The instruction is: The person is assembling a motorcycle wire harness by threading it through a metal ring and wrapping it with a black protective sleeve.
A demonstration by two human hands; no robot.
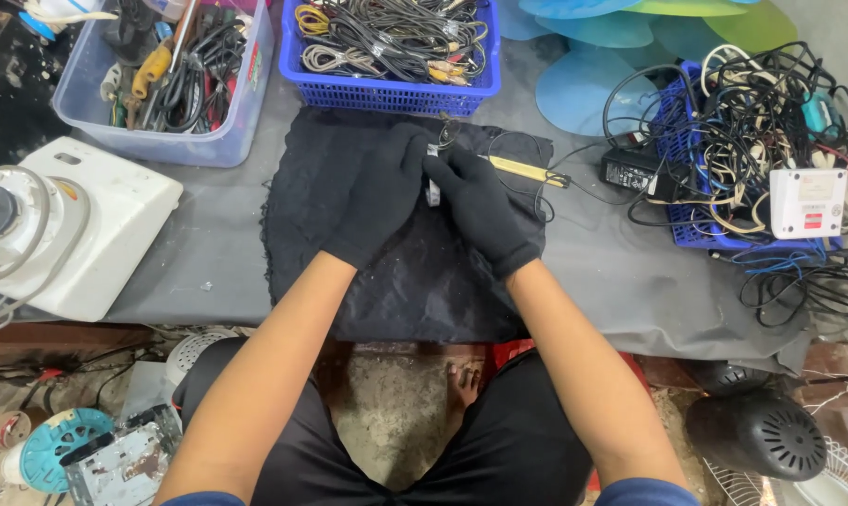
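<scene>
Both of my hands wear black gloves and meet over a black cloth (pixel 414 281) spread on the grey work table (pixel 208 253). My left hand (pixel 379 199) and my right hand (pixel 485 208) pinch a small silver metal part (pixel 433 192) between their fingertips. A thin wire loop (pixel 522 155) runs off it across the cloth. A yellow-handled tool (pixel 529 171) lies on the cloth just beyond my right hand.
A blue basket of cables (pixel 391 42) stands behind the cloth. A clear bin of tools (pixel 166 75) sits at back left, a white appliance (pixel 58 225) at left. Another blue basket of tangled wires (pixel 752 150) with a white box (pixel 806 201) is at right.
</scene>
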